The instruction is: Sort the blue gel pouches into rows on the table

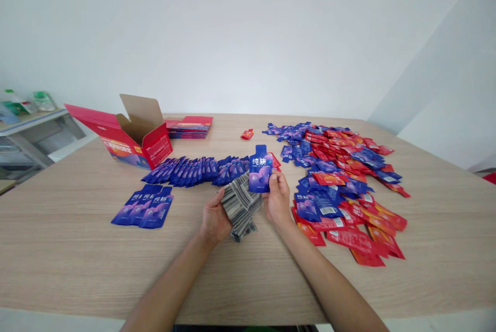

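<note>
My right hand (277, 201) holds a blue spouted pouch (260, 169) upright above the wooden table (77, 249). My left hand (214, 220) grips a grey striped cloth (240, 207) that lies just under the pouch. A long overlapping row of blue pouches (196, 170) stretches across the table beyond my hands. Three blue pouches (144, 208) lie fanned out to the left. A loose heap of blue and red pouches (341, 182) sits to the right of my right hand.
An open red carton (129, 136) stands at the back left, with a stack of flattened cartons (189, 126) behind it. A single red pouch (247, 134) lies apart at the back. A shelf with items (27, 110) is at the far left.
</note>
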A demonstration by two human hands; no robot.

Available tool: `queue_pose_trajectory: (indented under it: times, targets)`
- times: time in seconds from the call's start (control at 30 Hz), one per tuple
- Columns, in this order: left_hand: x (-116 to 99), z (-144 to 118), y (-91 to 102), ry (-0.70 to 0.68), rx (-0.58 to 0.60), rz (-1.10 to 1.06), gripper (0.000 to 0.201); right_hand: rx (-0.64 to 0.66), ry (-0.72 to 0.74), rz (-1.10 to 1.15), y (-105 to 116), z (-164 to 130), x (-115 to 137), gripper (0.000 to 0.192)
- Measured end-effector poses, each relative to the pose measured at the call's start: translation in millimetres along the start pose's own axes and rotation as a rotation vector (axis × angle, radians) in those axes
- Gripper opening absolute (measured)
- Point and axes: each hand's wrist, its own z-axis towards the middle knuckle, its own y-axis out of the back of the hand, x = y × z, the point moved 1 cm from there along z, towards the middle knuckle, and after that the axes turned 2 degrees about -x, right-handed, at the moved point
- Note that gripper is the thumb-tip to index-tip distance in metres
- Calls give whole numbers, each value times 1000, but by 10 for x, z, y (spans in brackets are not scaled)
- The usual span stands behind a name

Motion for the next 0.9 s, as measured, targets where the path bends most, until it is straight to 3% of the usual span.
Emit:
queue_pose_trajectory:
  times: [0.7, 0.9]
  targets:
    - [-23, -1, -29, 2, 15, -19, 42, 76, 7, 175, -31, -12, -41, 43]
    - [-19, 13, -1, -10, 55, -27, 42, 83, -67, 308, -56, -21, 3, 42]
